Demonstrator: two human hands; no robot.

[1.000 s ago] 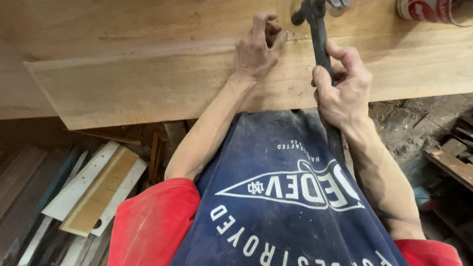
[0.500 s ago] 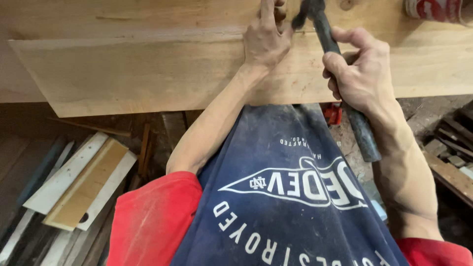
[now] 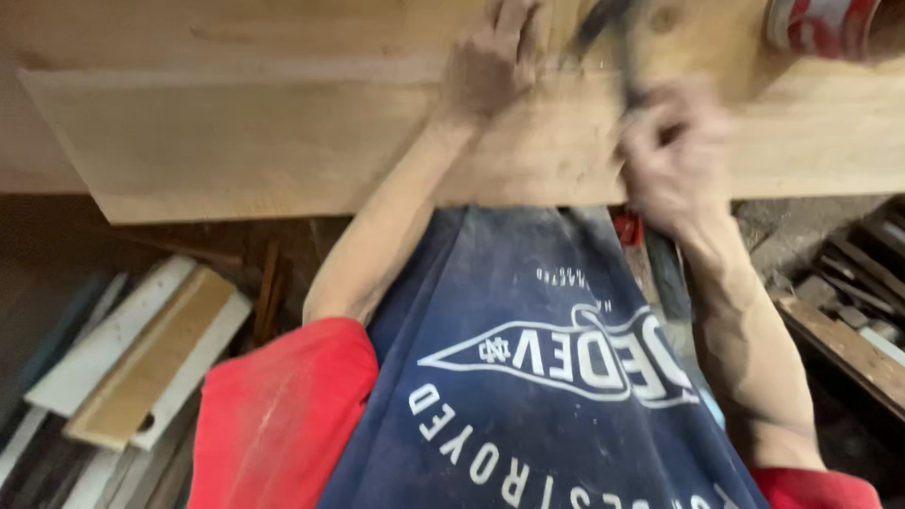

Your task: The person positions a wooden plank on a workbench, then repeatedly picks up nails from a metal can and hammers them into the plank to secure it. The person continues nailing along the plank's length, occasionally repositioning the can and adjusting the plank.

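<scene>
Since half a second ago, the right hand (image 3: pixel 674 151) is seen lower on the board, motion-blurred, with the hammer (image 3: pixel 613 42) swung so its dark head sits at the upper edge of the view. The hammer's long axis runs from the fist up and leftward, head pointing toward the left hand (image 3: pixel 490 66). Right fingers are clamped around the handle. The left hand is pressed on the wooden board (image 3: pixel 236 141); its fingertips are bunched together, but what they pinch cannot be made out. The hammer head is smeared and partly cut off. A red tin (image 3: pixel 820 26) is cropped at the top right. Open board surface extends leftward; scrap planks (image 3: pixel 132 368) lie below its front edge.
</scene>
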